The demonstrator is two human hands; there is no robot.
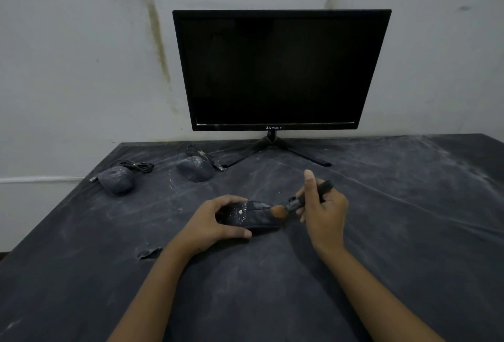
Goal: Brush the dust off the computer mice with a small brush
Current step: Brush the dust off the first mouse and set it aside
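Left hand (218, 221) gripped near mouse (251, 217) mid-table; right hand (321, 205) pinched brush (300, 201), bristles touching its front. Dust remained; far-left mouse (116, 179), middle mouse (195, 168) untouched, still powdery.

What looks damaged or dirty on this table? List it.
White dust streaks the dark table cover. The far-left mouse and the mouse beside the monitor stand are coated grey. A small torn-looking flap lifts from the cover at front left. Brown stains run down the wall.
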